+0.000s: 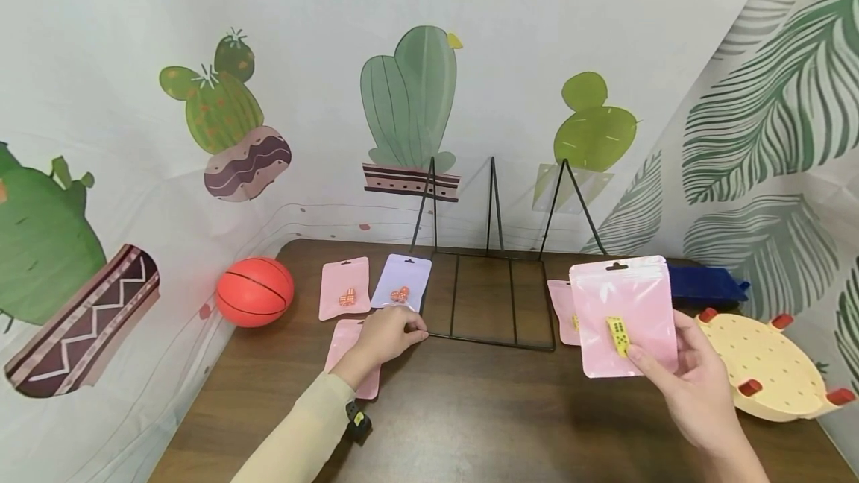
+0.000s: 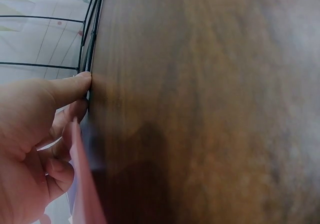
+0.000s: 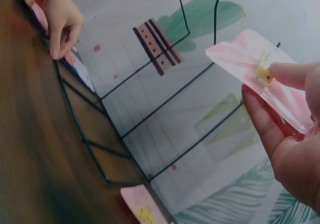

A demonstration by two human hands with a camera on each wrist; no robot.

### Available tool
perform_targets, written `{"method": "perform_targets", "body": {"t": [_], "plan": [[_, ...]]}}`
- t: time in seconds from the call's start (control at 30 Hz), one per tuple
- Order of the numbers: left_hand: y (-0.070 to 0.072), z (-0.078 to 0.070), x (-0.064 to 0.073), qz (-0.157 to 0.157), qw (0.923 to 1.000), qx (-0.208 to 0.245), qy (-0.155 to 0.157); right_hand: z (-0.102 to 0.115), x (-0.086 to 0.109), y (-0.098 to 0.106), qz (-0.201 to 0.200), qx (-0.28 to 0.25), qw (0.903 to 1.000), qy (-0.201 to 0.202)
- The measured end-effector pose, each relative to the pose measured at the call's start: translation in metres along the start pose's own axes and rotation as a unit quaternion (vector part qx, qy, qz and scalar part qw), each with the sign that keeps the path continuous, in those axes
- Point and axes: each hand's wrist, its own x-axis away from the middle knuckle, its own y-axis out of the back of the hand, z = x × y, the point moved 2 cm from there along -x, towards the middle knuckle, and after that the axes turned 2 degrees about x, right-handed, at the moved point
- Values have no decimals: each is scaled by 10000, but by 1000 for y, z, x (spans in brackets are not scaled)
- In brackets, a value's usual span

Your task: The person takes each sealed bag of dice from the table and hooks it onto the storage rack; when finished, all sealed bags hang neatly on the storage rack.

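Observation:
My right hand (image 1: 701, 386) holds up a pink zip bag (image 1: 647, 297) with yellow dice (image 1: 617, 335) inside, the thumb pressing over the dice and the fingers behind. With thumb and fingertip, my left hand (image 1: 389, 334) pinches the front left corner of a black wire rack (image 1: 535, 346), as the left wrist view also shows. Beside that hand lie a lilac bag (image 1: 412, 274) and a pink bag (image 1: 345, 274), each with orange dice. Another pink bag (image 1: 367, 384) is partly hidden under the left wrist.
Behind the held bag, a further pink bag (image 1: 561, 304) with yellow dice lies right of the rack. A red ball (image 1: 255, 292) sits at the left. On the right are a dark blue item (image 1: 705, 285) and a cream round board (image 1: 765, 352) with red pegs. Three wire prongs (image 1: 495, 200) rise at the back.

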Motion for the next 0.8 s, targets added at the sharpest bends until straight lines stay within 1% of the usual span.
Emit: {"method": "perform_targets", "body": {"t": [0.2, 0.23, 0.47, 0.63, 0.8], "plan": [[0, 0, 0, -4, 10000, 26, 2, 8, -6, -10, 120, -266, 9990, 333], [0, 0, 0, -8, 10000, 33, -2, 8, -7, -12, 112, -268, 9990, 349], [-1, 0, 0, -10, 10000, 72, -14, 5, -11, -19, 31, -870, 9951, 461], [0, 0, 0, -10, 10000, 83, -5, 1, -13, -22, -53, -814, 9960, 371], [0, 0, 0, 3, 9999, 107, 28, 0, -16, -24, -295, -608, 9975, 184]]}}
